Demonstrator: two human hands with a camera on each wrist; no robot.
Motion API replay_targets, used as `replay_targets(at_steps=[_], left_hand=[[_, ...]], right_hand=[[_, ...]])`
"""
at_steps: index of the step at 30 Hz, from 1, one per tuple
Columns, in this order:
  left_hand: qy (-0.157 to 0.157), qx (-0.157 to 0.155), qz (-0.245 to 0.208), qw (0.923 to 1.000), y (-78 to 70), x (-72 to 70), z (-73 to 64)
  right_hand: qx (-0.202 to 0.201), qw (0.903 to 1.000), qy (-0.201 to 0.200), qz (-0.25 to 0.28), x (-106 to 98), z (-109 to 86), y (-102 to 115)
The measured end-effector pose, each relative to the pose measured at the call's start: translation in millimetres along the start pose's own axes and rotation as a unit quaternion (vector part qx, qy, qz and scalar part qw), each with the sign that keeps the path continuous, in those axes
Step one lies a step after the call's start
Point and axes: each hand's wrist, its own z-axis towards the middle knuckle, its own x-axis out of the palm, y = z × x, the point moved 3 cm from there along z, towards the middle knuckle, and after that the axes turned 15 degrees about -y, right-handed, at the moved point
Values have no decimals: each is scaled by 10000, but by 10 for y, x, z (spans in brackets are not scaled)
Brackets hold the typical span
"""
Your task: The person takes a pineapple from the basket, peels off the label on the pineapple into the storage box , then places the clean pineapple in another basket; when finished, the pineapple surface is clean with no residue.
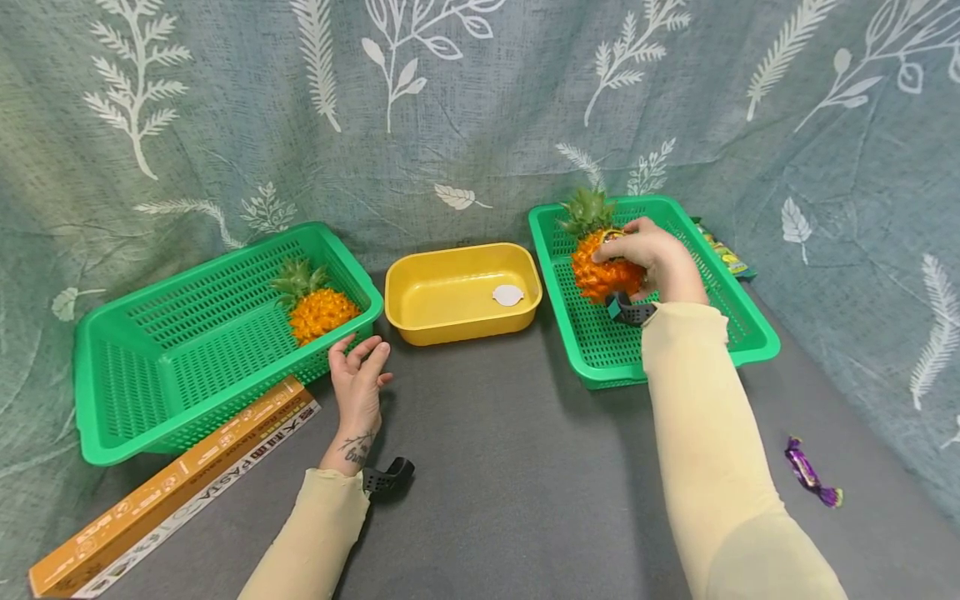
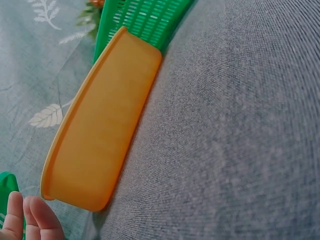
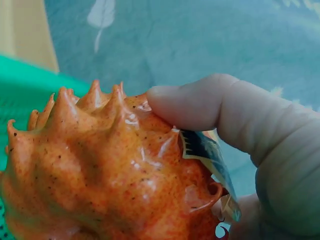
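My right hand (image 1: 656, 258) grips an orange, spiky pineapple (image 1: 596, 275) with green leaves at the right green basket (image 1: 712, 267). In the right wrist view, the thumb presses on the glossy skin of the pineapple (image 3: 100, 165), beside a dark label with a pale edge (image 3: 207, 155). Whether the fruit touches the basket floor cannot be told. My left hand (image 1: 356, 383) holds nothing; its fingers are loosely bent near the front right corner of the left green basket (image 1: 120, 417). Inside that basket lies a second, yellow-orange pineapple (image 1: 322, 315).
Between the baskets stands a yellow tub (image 1: 461, 332) with a white oval label (image 1: 507, 295) inside. A long orange pasta box (image 1: 180, 483) lies before the left basket. At right are a purple wrapped candy (image 1: 806, 471) and a green packet (image 1: 727, 254). A patterned curtain (image 1: 510, 125) hangs behind.
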Motion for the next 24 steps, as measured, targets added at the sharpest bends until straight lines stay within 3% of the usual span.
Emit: replay_targets(at_steps=[5,13,24], left_hand=[[13,-10,-6,10000,-4,-8,-4],[92,14,16,10000,-12,-12,-10],[167,60,99,9998,-35,-78,17]], right_hand=[[-369,9992,105,-79,18,-94,193],[-1076,9934,331,209,155,-383,447],[-2224,9690,1062,193,527,-824,502]])
